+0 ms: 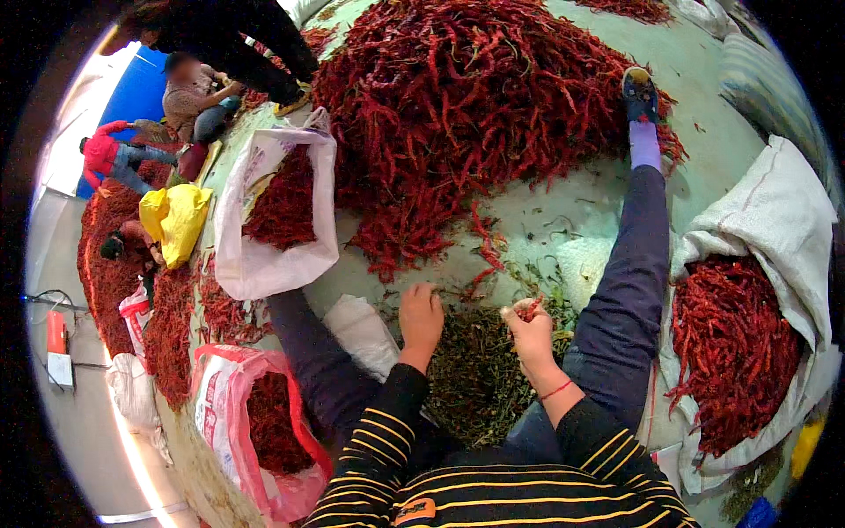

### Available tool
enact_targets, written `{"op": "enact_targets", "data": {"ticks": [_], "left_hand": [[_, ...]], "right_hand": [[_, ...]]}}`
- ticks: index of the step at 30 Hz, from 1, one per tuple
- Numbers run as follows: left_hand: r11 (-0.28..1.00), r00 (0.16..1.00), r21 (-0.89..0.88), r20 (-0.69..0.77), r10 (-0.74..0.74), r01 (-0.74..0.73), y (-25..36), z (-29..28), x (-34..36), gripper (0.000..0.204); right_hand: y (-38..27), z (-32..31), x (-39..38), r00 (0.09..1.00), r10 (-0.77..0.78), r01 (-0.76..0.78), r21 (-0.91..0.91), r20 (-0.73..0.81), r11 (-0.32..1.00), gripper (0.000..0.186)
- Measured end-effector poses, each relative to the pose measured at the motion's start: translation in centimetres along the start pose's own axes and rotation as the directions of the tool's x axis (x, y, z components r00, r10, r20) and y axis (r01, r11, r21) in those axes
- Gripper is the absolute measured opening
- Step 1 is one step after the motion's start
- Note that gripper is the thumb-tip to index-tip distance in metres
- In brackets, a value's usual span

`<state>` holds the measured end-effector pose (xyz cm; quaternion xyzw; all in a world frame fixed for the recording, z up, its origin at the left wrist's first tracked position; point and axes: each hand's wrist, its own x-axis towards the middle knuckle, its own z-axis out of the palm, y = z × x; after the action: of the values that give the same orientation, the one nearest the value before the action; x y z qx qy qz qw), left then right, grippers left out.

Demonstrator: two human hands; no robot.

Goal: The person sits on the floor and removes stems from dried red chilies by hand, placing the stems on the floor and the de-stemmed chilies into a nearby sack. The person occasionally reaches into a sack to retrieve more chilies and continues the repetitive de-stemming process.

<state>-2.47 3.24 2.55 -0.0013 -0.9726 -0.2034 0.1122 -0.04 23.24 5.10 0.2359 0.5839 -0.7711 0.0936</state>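
My right hand (531,336) is closed around a dried red chilli (528,308), its thumb toward my left hand. My left hand (422,319) has its fingers curled together; whatever they may hold is hidden. Both hands are above a heap of dark green-brown stems and leaf scraps (475,370) between my legs. Just beyond it, a few loose red chillies (486,251) lie on the pale floor. Farther off rises a large pile of dried red chillies (466,97).
An open white sack (231,233) of chillies stands front left, with a pink-edged sack (216,414) nearer me. At right is a big white sack (783,202) of chillies. Several people work at far left near a yellow bag (176,220). My outstretched leg (627,255) borders the right.
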Motion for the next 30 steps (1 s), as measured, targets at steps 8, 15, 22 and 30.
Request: {"op": "enact_targets", "data": {"ticks": [8, 15, 22, 30], "left_hand": [[0.962, 0.977, 0.247, 0.201, 0.066, -0.115, 4.0, 4.5, 4.0, 0.018], [0.992, 0.941, -0.08, 0.317, 0.119, -0.099, 7.1, -0.8, 3.2, 0.02], [0.923, 0.957, -0.383, 0.276, 0.089, 0.025, 5.0, 0.5, 2.6, 0.023], [0.93, 0.94, 0.148, 0.118, 0.32, -0.335, 6.0, 5.0, 7.8, 0.014]], "right_hand": [[0.0, 0.1, 0.3, 0.992, 0.097, -0.107, 0.149, 0.076, 0.983, 0.008], [1.5, 0.1, 1.2, 0.988, -0.133, 0.13, -0.036, -0.085, 0.991, 0.018], [1.1, 0.0, 1.1, 0.997, -0.038, 0.044, 0.085, -0.069, 0.995, 0.015], [1.7, -0.3, 1.3, 0.998, -0.066, 0.066, 0.035, -0.024, 0.997, 0.013]]}}
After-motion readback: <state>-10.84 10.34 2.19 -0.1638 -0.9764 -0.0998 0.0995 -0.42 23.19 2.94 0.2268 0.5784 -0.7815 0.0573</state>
